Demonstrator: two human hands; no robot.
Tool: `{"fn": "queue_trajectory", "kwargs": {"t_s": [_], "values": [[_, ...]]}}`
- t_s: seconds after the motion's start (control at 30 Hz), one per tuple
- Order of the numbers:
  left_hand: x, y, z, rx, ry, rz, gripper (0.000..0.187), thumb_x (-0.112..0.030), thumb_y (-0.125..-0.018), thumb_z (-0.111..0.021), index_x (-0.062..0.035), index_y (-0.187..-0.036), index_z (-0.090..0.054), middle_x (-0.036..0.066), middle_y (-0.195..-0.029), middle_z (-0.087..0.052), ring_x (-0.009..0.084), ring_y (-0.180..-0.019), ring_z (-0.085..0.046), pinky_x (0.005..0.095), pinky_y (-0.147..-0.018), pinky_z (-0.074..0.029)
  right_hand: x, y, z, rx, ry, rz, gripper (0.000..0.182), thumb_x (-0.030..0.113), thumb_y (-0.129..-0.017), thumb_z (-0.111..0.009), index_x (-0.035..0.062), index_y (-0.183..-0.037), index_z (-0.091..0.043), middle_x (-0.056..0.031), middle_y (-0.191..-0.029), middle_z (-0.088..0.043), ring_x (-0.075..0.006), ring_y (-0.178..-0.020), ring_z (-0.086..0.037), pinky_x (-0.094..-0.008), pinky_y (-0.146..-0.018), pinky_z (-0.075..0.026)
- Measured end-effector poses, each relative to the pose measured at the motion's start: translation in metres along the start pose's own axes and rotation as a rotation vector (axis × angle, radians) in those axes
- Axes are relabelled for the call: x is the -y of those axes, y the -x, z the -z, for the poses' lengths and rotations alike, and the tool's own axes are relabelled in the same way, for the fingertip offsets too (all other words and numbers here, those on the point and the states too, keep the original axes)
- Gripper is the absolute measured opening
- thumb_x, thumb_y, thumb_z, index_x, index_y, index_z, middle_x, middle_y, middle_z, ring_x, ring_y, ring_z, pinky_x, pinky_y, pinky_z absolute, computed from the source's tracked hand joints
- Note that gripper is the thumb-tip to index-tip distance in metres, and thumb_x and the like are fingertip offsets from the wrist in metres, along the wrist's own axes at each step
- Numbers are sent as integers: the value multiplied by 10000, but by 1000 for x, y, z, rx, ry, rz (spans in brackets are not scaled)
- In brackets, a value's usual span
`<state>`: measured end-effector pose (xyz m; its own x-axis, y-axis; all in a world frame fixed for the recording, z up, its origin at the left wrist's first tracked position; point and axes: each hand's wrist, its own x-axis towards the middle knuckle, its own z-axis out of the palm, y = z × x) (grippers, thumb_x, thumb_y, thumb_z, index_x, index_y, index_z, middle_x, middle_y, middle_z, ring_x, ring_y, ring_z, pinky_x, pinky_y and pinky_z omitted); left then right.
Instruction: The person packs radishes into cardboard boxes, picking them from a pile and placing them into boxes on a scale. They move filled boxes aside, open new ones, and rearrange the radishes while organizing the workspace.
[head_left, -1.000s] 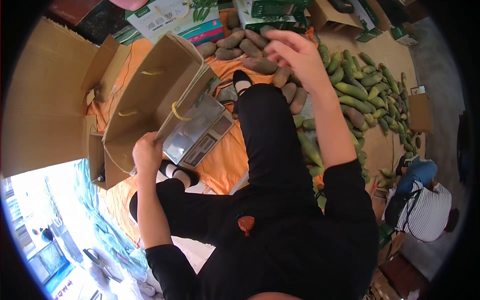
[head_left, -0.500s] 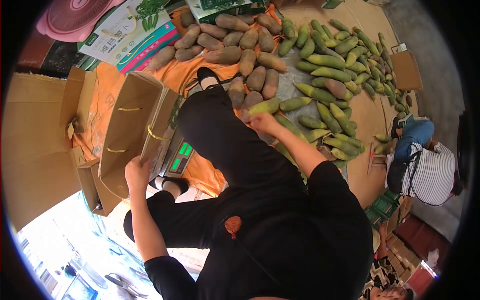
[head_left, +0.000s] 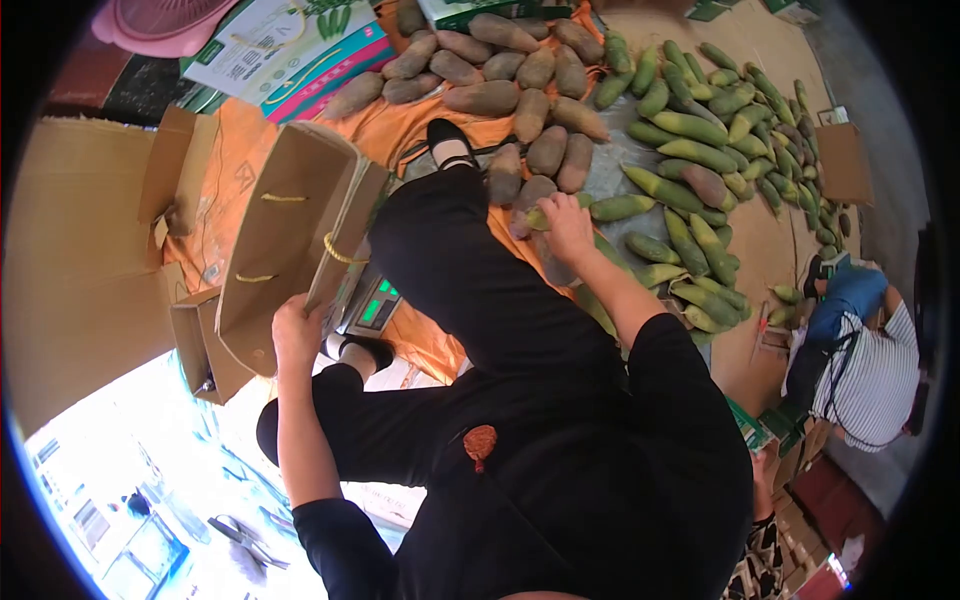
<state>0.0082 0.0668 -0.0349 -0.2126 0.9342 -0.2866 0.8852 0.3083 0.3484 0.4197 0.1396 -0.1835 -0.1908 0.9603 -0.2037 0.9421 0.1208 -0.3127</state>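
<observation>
Cardboard gift box stands open on the orange cloth, and our left hand pinches its near edge just above the scale. Our right hand closes its grip on a green-yellow mango lying among the brown tubers beside our knee.

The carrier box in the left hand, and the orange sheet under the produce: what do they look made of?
The carrier box looks like plain brown cardboard, matte, with folded flaps and yellow cord handles; the left hand grips its rim. The orange sheet seems to be thin plastic or coated cloth: it wrinkles and shines slightly, but which one is unclear.
</observation>
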Motion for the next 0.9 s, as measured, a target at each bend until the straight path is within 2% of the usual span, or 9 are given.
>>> {"fn": "queue_trajectory", "kwargs": {"t_s": [0.07,0.13,0.3,0.43,0.53,0.63,0.7,0.8,0.9], "values": [[2,-1,-1,-12,-9,-2,212,-135,-740,-597,-36,-913,-667,203,-877,-628,375,-838,-598,428,-747,-470,-4,-8,-4,-6,86,48,522,97,-676,-672,155,-1173,-523,-67,-1160,-506,-264,-1126,-450,-408,-864,-407],[0,1,-1,-8,-14,-21,204,-141,-741,-604,-31,-902,-665,193,-887,-629,373,-841,-596,424,-744,-471,-14,-15,-22,122,240,115,476,100,-718,-623,171,-1173,-503,-39,-1172,-486,-235,-1136,-432,-440,-856,-397],[-1,5,1,-9,-41,8,192,-146,-748,-625,-37,-901,-663,183,-884,-625,365,-842,-595,431,-746,-469,-17,-24,-34,175,297,123,390,76,-798,-534,171,-1174,-487,-40,-1138,-506,-231,-1114,-463,-432,-871,-409],[-4,5,3,30,-34,10,190,-148,-751,-624,-51,-909,-667,178,-891,-625,362,-849,-595,431,-752,-468,-26,-31,-42,164,398,154,482,112,-702,-664,167,-1147,-488,-27,-1154,-508,-233,-1114,-470,-432,-841,-406],[-4,5,3,43,-62,-4,193,-153,-752,-626,-68,-919,-673,172,-895,-626,359,-854,-595,434,-758,-466,-13,-28,-2,132,236,24,555,122,-677,-707,152,-1179,-474,-22,-1190,-506,-248,-1139,-462,-444,-858,-402],[-5,4,2,36,-53,-4,182,-153,-754,-625,-71,-908,-677,172,-884,-626,358,-854,-595,435,-764,-466,-20,-41,22,-33,-68,-137,599,123,-661,-738,119,-1195,-467,-63,-1194,-518,-279,-1140,-469,-439,-885,-401],[-2,3,3,45,-29,36,166,-152,-755,-624,-67,-888,-677,178,-874,-625,358,-856,-595,436,-767,-467,-28,-57,33,-144,-392,-52,624,175,-659,-762,79,-1201,-467,-123,-1154,-528,-335,-1108,-478,-436,-902,-404],[1,5,3,35,-75,9,160,-151,-751,-623,-60,-873,-674,183,-872,-624,361,-852,-594,440,-763,-468,10,-67,92,-329,-512,105,621,152,-654,-758,60,-1202,-480,-159,-1117,-546,-351,-1078,-496,-404,-919,-401],[1,6,5,21,-91,-10,162,-151,-747,-626,-48,-863,-670,187,-862,-625,368,-841,-593,447,-756,-468,60,-83,153,-352,-849,270,545,96,-708,-722,36,-1190,-477,-131,-1084,-551,-248,-1005,-550,-354,-862,-460]]}}
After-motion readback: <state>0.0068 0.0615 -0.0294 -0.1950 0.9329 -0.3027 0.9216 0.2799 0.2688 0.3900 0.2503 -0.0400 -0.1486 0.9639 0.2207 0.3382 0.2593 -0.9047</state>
